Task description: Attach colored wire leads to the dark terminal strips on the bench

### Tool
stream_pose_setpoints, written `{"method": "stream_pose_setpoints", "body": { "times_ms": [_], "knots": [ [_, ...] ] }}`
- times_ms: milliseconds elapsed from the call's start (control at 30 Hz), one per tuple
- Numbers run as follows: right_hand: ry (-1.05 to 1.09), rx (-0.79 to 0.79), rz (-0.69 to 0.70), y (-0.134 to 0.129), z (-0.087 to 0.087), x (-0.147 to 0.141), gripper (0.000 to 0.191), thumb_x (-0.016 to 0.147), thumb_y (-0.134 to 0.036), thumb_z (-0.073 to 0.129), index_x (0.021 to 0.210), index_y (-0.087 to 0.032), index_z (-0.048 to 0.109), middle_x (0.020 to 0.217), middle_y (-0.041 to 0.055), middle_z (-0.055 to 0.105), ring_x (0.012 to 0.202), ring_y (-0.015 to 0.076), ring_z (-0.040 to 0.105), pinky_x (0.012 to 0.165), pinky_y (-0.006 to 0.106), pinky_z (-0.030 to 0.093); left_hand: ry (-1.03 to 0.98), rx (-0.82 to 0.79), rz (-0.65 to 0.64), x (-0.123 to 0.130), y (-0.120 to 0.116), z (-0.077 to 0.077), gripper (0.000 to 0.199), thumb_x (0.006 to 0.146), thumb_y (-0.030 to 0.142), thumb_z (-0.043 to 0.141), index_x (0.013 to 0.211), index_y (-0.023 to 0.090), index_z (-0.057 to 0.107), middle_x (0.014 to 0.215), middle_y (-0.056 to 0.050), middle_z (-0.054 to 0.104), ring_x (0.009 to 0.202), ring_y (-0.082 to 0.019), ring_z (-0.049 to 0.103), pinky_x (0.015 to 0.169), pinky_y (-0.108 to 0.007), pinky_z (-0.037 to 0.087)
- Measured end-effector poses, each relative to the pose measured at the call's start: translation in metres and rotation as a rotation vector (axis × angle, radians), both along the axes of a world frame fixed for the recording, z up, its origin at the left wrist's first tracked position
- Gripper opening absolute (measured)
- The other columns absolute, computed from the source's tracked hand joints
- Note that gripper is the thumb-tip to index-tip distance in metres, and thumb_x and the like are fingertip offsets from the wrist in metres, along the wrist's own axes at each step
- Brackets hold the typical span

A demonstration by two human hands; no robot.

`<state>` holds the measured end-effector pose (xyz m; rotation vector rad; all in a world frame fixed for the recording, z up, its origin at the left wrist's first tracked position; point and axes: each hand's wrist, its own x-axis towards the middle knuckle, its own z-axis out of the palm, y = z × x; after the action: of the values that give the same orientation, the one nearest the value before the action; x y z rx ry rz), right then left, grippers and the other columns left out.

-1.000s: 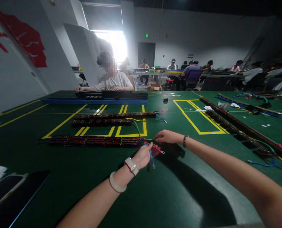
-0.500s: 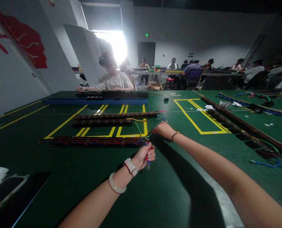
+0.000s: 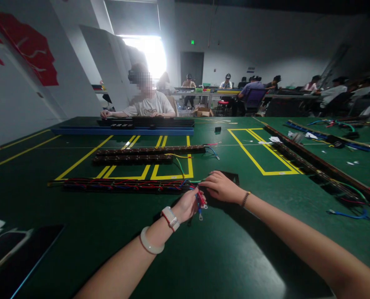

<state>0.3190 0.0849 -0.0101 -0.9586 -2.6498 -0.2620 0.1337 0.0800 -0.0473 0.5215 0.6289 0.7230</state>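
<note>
My left hand (image 3: 188, 204) is closed around a bundle of red and blue wires (image 3: 200, 202), whose metal ring ends hang out below the fingers. The wires come from the right end of a long black strip (image 3: 125, 187) lined with red and blue wiring. My right hand (image 3: 220, 187) has its fingers pinched together just right of the left hand, at a green wire (image 3: 195, 181). What lies between its fingertips is too small to make out for certain. Two more dark strips (image 3: 150, 150) (image 3: 135, 159) lie farther back, with yellow, green and blue leads.
Yellow tape (image 3: 242, 151) marks the green table (image 3: 188, 261). Long dark strips (image 3: 316, 170) and loose wires (image 3: 349, 214) lie at the right. Dark flat panels (image 3: 32, 253) are at the lower left. Across the table a person (image 3: 152, 104) sits behind a blue rail (image 3: 122, 131).
My right hand has moved toward me and slightly right, with the green wire now lower. The wire ends in my left hand have spread to the right.
</note>
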Motion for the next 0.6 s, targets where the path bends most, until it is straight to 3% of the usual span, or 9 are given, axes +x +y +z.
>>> {"method": "stream_pose_setpoints", "body": {
  "times_ms": [100, 167, 233, 333, 433, 600],
  "knots": [
    [0.077, -0.074, 0.12, -0.021, -0.005, -0.007, 0.041, 0.089, -0.028, 0.046, 0.128, -0.018, 0.05, 0.092, 0.0078, 0.058, 0.087, 0.0176, 0.048, 0.086, 0.035, 0.036, -0.02, -0.003, -0.003, 0.001, -0.002, 0.004, 0.021, 0.093, 0.023, 0.037, 0.082, 0.011, 0.049, 0.06, -0.003, 0.052, 0.05, -0.011, 0.051, 0.053, -0.024, 0.043],
    [0.184, -0.091, 0.125, -0.025, -0.013, -0.012, 0.038, 0.091, -0.034, 0.043, 0.123, -0.015, 0.052, 0.09, 0.0083, 0.058, 0.083, 0.0166, 0.048, 0.08, 0.032, 0.037, -0.027, -0.022, 0.014, 0.001, -0.006, 0.006, 0.023, 0.093, 0.028, 0.038, 0.082, 0.011, 0.049, 0.062, -0.004, 0.053, 0.053, -0.013, 0.053, 0.054, -0.025, 0.044],
    [0.31, -0.102, 0.033, -0.023, -0.021, -0.017, 0.033, 0.095, -0.035, 0.038, 0.111, -0.014, 0.057, 0.088, 0.008, 0.059, 0.08, 0.0156, 0.05, 0.076, 0.029, 0.037, -0.005, -0.025, 0.058, 0.001, -0.01, 0.007, 0.026, 0.094, 0.031, 0.036, 0.084, 0.011, 0.049, 0.065, -0.004, 0.055, 0.054, -0.013, 0.054, 0.054, -0.026, 0.044],
    [0.515, -0.196, -0.218, -0.009, -0.026, -0.024, 0.039, 0.098, -0.037, 0.028, 0.094, -0.014, 0.059, 0.086, 0.0069, 0.06, 0.08, 0.0148, 0.053, 0.073, 0.027, 0.037, 0.077, -0.027, 0.128, 0.003, -0.015, 0.007, 0.023, 0.094, 0.028, 0.036, 0.087, 0.01, 0.049, 0.067, -0.005, 0.056, 0.058, -0.013, 0.056, 0.059, -0.026, 0.046],
    [0.608, -0.325, -0.444, 0.011, -0.014, -0.037, 0.044, 0.098, -0.042, 0.023, 0.086, -0.015, 0.055, 0.074, 0.0037, 0.058, 0.068, 0.0132, 0.053, 0.063, 0.023, 0.035, 0.136, -0.002, 0.132, 0.005, -0.016, 0.006, 0.019, 0.093, 0.027, 0.039, 0.086, 0.011, 0.046, 0.067, -0.005, 0.056, 0.059, -0.013, 0.058, 0.06, -0.025, 0.045],
    [0.274, -0.27, -0.6, 0.034, 0.02, -0.076, 0.04, 0.098, -0.043, 0.024, 0.09, -0.017, 0.053, 0.073, 0.0041, 0.059, 0.065, 0.0151, 0.054, 0.055, 0.023, 0.028, 0.165, 0.082, 0.119, 0.008, -0.011, -0.003, 0.015, 0.091, 0.019, 0.037, 0.081, 0.012, 0.045, 0.06, -0.003, 0.052, 0.05, -0.012, 0.052, 0.052, -0.024, 0.041]
  ]
}}
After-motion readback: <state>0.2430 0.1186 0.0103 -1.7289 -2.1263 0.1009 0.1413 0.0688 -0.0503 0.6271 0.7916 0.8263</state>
